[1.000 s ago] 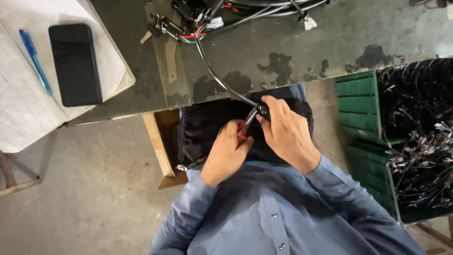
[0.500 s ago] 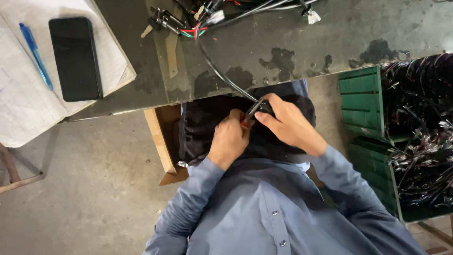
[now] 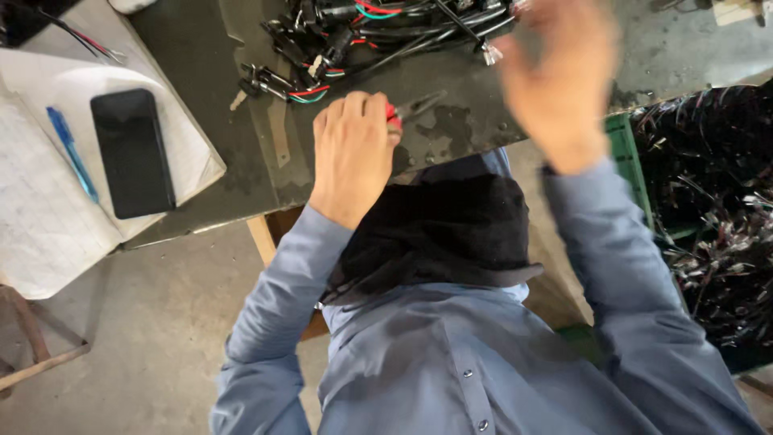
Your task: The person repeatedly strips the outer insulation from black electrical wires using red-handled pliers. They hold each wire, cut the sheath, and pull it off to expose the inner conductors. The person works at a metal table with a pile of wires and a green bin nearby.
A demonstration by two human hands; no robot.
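Since half a second ago both hands are leaving the lap and rising to the dark table (image 3: 241,181); the cable they were working on together is no longer between them.

Left hand (image 3: 352,153) is resting at the table edge, fingers curled tight around red-handled pliers (image 3: 411,110), the dark nose pointing right over the tabletop. The nose is gripping nothing that I can see.

Right hand (image 3: 560,84) is lifting toward the heap of black cables and connectors (image 3: 378,36) at the far side of the table. It is motion-blurred; the fingers are looking spread and empty, but I cannot tell for certain.

Around them: a black phone (image 3: 133,153) and a blue pen (image 3: 71,153) are lying on white paper sheets (image 3: 48,217) at left, well apart from the hands. A green crate (image 3: 624,153) full of dark wire bundles is standing at right, below table level. A black cloth (image 3: 451,229) is covering the lap.

Judgement on doing this well: the right hand is likely better off taking one lead by its connector end, since the red and green wires in the heap are tangled. Keeping the pliers' nose turned away from the reaching hand is advisable.
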